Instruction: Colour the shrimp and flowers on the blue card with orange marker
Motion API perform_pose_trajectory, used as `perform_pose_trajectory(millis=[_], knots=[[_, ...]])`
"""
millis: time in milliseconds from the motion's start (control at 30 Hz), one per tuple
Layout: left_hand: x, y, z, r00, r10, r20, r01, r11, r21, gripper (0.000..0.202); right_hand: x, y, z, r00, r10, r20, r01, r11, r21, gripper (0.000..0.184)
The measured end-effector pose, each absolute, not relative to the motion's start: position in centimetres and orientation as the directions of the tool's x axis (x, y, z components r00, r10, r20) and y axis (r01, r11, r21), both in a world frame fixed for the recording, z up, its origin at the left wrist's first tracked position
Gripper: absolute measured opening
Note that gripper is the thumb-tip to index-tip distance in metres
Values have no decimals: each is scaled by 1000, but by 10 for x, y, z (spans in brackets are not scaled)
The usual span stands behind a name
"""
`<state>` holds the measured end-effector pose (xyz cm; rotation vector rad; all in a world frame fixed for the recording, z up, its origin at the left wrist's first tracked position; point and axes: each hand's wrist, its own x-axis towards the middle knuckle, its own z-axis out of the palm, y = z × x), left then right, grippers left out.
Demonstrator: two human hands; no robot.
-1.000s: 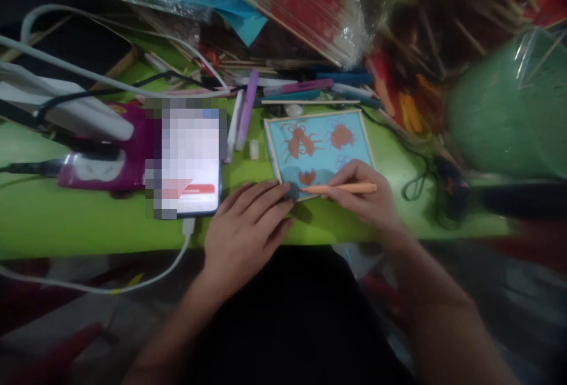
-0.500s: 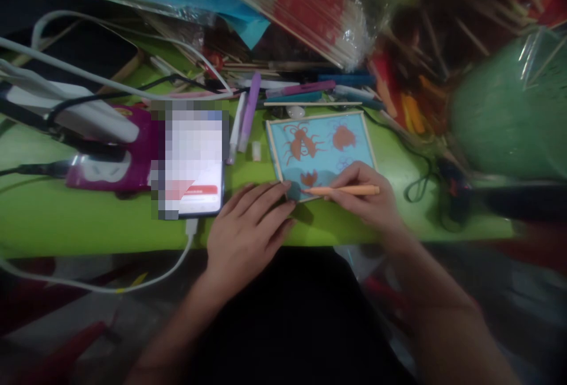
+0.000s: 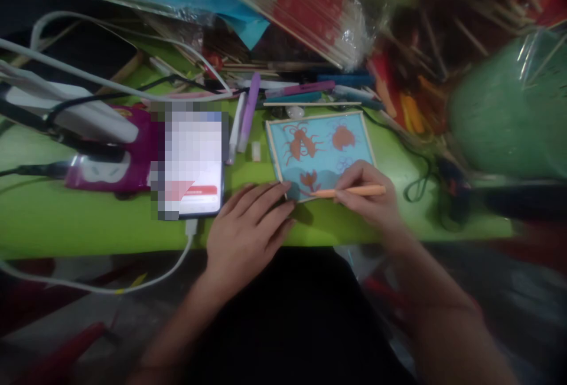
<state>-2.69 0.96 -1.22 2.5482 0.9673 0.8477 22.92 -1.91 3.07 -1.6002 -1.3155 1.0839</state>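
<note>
My right hand (image 3: 370, 196) grips an orange marker pen (image 3: 354, 191) in a writing hold. Its tip meets a small blue picture card (image 3: 325, 157) near the lower edge, below an orange-brown flower drawing (image 3: 310, 180). Thin wooden strips frame the card. Two brown insect drawings and a faint purple flower outline also show on it. Flat on the green table, my left hand (image 3: 250, 228) has its fingers stretched out, the tips resting on the card's lower left corner.
Left of my left hand lies a lit phone (image 3: 199, 166) with a white cable (image 3: 191, 228). Beside it is a purple power strip (image 3: 110, 175). A purple marker (image 3: 249, 113) and small white block (image 3: 256, 151) lie near the card. At right stands a green rounded object (image 3: 509, 107).
My right hand and the marker have shifted slightly right. More orange-brown lines show below the flower. My left hand stays in place.
</note>
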Motion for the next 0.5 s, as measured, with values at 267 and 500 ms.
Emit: perform_pose_trajectory(millis=[267, 500], knots=[[-26, 10, -12, 596, 674, 436, 512, -737, 441, 20, 229, -18, 31, 66, 988, -142, 320, -155, -935, 14], [-26, 9, -12, 594, 679, 432, 512, -733, 448, 20, 231, -20, 28, 86, 988, -131, 311, -151, -938, 15]])
